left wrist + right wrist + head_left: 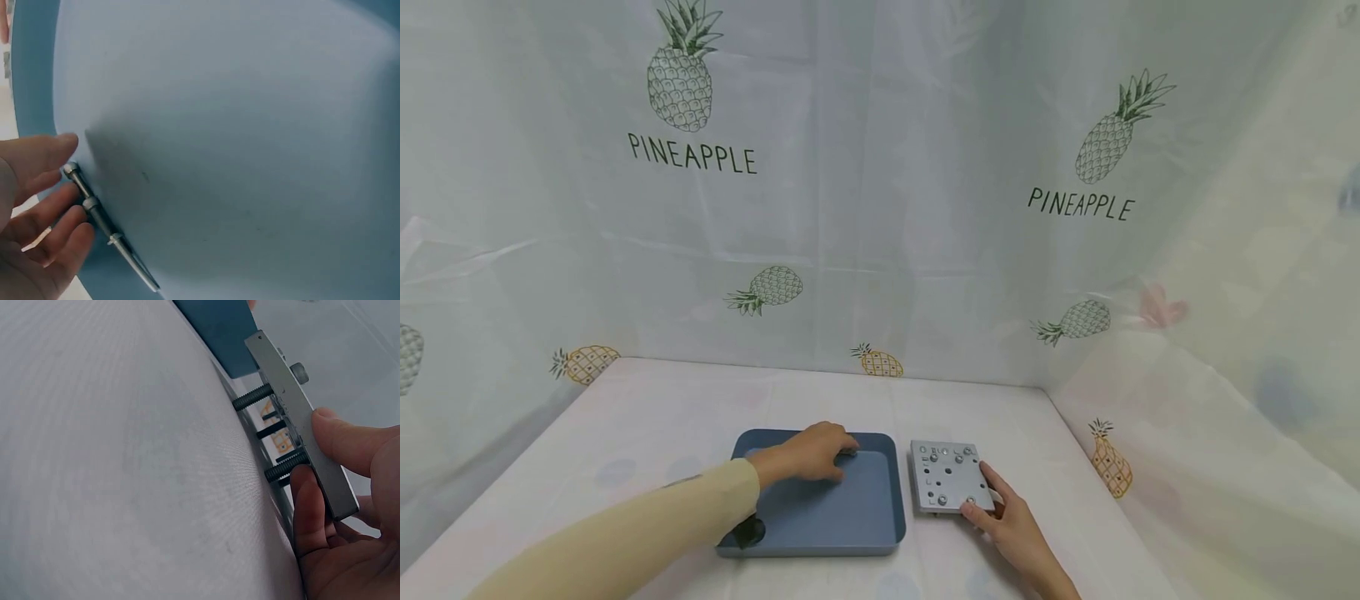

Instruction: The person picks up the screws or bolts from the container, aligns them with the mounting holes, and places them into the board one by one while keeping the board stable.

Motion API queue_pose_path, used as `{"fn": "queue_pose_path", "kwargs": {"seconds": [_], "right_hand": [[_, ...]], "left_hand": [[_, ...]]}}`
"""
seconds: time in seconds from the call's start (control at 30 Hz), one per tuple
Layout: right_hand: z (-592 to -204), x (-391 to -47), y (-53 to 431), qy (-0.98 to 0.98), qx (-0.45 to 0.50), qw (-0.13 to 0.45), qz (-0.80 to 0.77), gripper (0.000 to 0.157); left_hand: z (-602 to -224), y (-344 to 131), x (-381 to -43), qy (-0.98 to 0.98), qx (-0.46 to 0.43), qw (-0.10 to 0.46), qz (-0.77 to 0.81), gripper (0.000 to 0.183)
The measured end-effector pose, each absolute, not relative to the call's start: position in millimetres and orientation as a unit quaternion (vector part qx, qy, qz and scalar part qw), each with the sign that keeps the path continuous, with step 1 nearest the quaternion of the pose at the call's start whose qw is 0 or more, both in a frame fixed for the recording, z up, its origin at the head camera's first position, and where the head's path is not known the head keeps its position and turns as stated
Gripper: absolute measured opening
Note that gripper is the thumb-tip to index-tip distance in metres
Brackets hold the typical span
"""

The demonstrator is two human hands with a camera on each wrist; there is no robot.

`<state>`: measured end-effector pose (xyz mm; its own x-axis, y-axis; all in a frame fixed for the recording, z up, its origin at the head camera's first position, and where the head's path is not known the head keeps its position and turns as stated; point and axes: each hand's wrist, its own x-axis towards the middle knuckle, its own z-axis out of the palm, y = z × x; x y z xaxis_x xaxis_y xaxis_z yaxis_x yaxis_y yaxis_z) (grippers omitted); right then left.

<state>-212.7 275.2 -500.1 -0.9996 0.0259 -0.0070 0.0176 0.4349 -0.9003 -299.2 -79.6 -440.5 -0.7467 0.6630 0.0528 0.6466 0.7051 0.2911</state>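
Note:
A square metal plate (951, 479) with holes and several screws lies at the right of the blue tray (827, 550). My right hand (1011, 521) grips its near right corner, thumb (340, 437) on the top face and fingers beneath. Threaded screw shanks (289, 465) stick out under the plate. My left hand (812, 450) reaches over the tray's far side, thumb and fingers spread apart. Slim metal bolts (100, 215) lie in a line along the tray's wall, right at the left fingertips (78, 215).
A black object (748, 532) shows below the left sleeve at the tray's near left corner. The table (662, 400) has a pale patterned cover. Behind it hangs a curtain (880, 208) printed with pineapples.

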Motion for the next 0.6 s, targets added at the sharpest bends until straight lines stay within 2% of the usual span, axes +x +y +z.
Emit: {"fn": "queue_pose_path", "kwargs": {"seconds": [0.33,0.6], "right_hand": [[-499.8,-213.7,275.0,-0.84,-0.014,0.003,0.542,0.094],[-500.9,-213.1,275.6,-0.842,-0.013,0.005,0.539,0.094]], "left_hand": [[-444.0,-73.1,-306.2,0.913,0.396,-0.025,0.092,0.022],[-445.5,-70.4,-306.3,0.903,0.418,-0.052,0.082,0.019]]}}
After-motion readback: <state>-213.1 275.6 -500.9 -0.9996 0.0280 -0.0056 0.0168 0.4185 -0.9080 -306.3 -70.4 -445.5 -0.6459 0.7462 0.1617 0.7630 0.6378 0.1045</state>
